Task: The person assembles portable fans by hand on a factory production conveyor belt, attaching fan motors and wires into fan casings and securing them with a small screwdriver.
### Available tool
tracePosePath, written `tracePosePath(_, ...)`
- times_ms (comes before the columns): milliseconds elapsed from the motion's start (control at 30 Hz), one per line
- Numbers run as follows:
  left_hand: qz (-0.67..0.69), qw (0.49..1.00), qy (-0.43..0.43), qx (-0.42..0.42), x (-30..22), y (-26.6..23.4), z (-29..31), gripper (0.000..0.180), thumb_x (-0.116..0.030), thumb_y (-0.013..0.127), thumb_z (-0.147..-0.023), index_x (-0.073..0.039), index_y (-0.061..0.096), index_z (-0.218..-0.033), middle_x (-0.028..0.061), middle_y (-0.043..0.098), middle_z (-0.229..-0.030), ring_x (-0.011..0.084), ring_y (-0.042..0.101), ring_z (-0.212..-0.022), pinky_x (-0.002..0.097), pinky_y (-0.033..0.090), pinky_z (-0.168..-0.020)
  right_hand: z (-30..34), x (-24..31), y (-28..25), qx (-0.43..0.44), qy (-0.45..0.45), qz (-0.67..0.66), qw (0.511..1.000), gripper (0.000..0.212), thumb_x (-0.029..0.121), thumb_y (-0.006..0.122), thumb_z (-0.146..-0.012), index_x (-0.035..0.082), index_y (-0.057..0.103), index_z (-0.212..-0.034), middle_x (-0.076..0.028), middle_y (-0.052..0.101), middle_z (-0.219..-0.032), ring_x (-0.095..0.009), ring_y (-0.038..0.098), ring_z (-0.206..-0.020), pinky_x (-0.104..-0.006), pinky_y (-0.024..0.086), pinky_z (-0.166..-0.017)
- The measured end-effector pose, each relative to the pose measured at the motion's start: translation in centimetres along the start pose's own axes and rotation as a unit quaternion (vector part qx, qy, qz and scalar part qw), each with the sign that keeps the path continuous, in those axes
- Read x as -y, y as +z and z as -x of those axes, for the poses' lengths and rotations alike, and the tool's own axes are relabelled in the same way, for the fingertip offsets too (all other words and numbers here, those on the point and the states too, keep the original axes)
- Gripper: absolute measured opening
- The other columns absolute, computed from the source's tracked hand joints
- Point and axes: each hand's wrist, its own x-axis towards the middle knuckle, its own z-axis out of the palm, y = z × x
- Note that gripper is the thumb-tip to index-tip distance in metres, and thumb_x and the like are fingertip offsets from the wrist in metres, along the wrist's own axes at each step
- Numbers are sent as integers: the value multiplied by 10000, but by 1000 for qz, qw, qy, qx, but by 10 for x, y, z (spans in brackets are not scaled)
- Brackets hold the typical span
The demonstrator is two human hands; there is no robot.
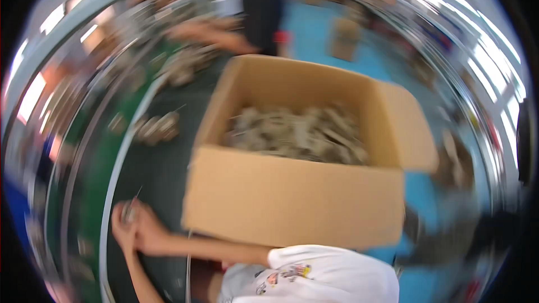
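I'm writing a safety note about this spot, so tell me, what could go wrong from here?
Two risks, as far as the blur allows. The small part held between the left hand and right hand could slip onto the dark worktop, or its thin, wire-like end might bend or prick a finger. The right forearm passes close to the open cardboard box; a bump could jolt it and perhaps spill loose pieces.

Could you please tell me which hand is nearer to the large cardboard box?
Right: the right hand is left of the large cardboard box; the left hand is farther left.
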Motion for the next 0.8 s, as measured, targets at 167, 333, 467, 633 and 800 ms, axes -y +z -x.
tracePosePath(167,-69,993,91,7,-27,41,-26,610,-314,753,-629,-30,602,-1148,111,643,-1099,212,609,-1060,366,484,-924,-22,-22,-41,42,-59,142,987,258,235,641,-765,20,636,-907,-190,600,-996,-390,566,-963,-485,460,-820)
tracePosePath(333,35,997,56,37,-15,4,11,655,-105,768,-619,-47,543,-1232,88,647,-1097,154,615,-975,304,500,-868,6,-26,-9,153,36,180,971,384,316,665,-836,122,582,-1157,-346,358,-1376,-498,404,-1226,-502,379,-994)
tracePosePath(467,-36,995,90,-4,-3,-27,13,675,-162,782,-633,-68,540,-1257,112,628,-1101,210,589,-985,345,486,-893,0,-38,-21,134,48,210,967,370,211,692,-807,150,567,-1150,-323,335,-1398,-498,461,-1173,-482,407,-974)
tracePosePath(633,-450,810,-45,-374,-4,-103,-6,512,-151,697,-663,-94,597,-1162,156,599,-1168,362,543,-1096,482,437,-926,-31,-64,-60,80,92,313,942,433,208,719,-785,187,545,-1181,-273,306,-1441,-480,471,-1170,-490,436,-944)
tracePosePath(800,-470,747,-257,-394,51,-169,7,656,-289,729,-697,-134,515,-1298,277,472,-1279,449,512,-1108,509,442,-920,-44,-94,-69,41,72,314,946,501,199,725,-784,184,512,-1237,-305,239,-1460,-482,419,-1218,-487,401,-983)
